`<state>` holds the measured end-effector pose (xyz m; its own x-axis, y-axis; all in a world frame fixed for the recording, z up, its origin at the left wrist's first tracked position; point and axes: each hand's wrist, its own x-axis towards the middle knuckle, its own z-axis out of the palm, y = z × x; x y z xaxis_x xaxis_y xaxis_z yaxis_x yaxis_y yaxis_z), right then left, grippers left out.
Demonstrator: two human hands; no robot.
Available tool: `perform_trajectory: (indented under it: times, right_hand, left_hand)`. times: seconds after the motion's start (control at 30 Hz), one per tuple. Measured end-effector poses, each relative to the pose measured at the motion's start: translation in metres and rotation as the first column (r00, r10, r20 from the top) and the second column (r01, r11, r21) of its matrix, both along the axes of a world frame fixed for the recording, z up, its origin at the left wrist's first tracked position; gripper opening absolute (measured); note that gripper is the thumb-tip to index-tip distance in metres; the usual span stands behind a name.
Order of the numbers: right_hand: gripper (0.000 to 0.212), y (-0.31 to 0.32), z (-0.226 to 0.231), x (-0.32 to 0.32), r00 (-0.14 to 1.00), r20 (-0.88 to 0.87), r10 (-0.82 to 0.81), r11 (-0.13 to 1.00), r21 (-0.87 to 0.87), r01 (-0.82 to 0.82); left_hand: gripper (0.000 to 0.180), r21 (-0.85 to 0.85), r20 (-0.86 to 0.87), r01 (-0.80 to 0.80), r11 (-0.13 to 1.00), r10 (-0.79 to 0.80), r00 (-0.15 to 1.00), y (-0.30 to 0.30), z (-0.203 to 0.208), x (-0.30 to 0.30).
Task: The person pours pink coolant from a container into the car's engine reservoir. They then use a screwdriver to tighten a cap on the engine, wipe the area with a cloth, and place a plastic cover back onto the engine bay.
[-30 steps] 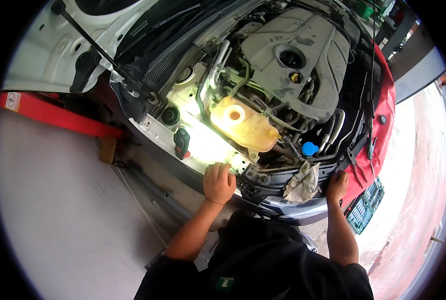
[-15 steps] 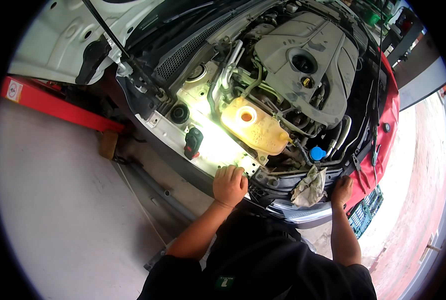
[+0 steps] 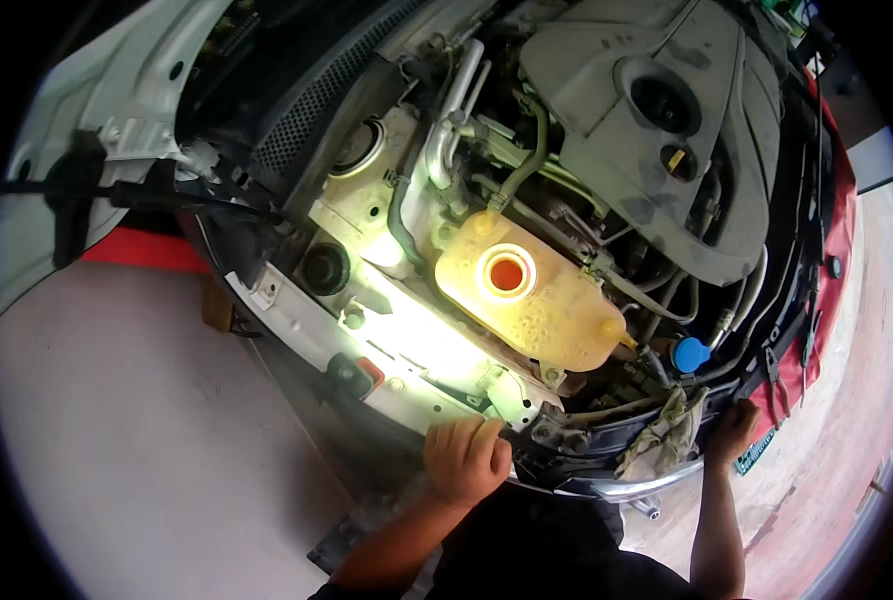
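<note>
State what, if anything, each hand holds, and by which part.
Nothing visibly held: left hand rests at the white fender edge; right hand at the black front trim, fingers partly hidden.

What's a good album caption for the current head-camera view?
Left hand and right hand at a car's front edge, an uncapped yellow tank and grey engine cover beyond.

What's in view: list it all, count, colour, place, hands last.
Engine cover: 1, grey, upper right
Coolant reservoir: 1, yellow, centre, uncapped
Filler cap: 1, blue, right of reservoir
Rag: 1, greyish, front edge
Work lamp: 1, black and red, fender edge
Protective cover: 1, red, far right
Pliers: at least 1, dark, on protective cover
Tool case: 1, green, lower right
Support strut: 1, black, upper left
Beam: 1, red, left
Left hand: 1, bare, fender edge
Right hand: 1, bare, front edge beside rag
</note>
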<state>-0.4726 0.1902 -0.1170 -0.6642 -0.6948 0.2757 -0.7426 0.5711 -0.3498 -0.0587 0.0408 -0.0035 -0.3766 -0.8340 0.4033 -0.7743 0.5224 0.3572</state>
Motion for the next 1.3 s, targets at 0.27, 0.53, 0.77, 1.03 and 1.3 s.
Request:
perform_trajectory:
  times: [0.27, 0.53, 0.77, 1.03, 1.3]
  right_hand:
    - [0.015, 0.0, -0.003, -0.004, 1.0, 0.02, -0.024, 1.0, 0.004, 0.024]
    - [0.013, -0.008, 0.0, -0.002, 0.999, -0.031, -0.045, 0.998, 0.038, 0.046]
    - [0.013, -0.003, -0.001, -0.002, 1.0, -0.003, -0.013, 0.999, -0.038, 0.013]
    - [0.015, -0.007, 0.003, 0.0, 1.0, -0.004, 0.001, 0.997, -0.081, -0.001]
    - [0.014, -0.008, 0.002, -0.001, 1.0, -0.019, -0.001, 0.997, -0.073, -0.001]
  left_hand:
    - [0.026, 0.015, 0.03, -0.019, 1.0, 0.018, 0.999, -0.006, -0.005, -0.003]
    - [0.026, 0.103, -0.135, -0.074, 0.992, 0.087, 0.987, -0.053, 0.038, -0.03]
    - [0.023, 0.351, -0.324, -0.088, 0.932, 0.209, 0.923, -0.116, 0.021, -0.048]
    - [0.017, 0.393, -0.485, -0.067, 0.917, 0.269, 0.832, -0.103, 0.027, -0.044]
    - [0.012, 0.376, -0.04, 0.158, 0.913, -0.154, 0.987, 0.019, 0.045, 0.011]
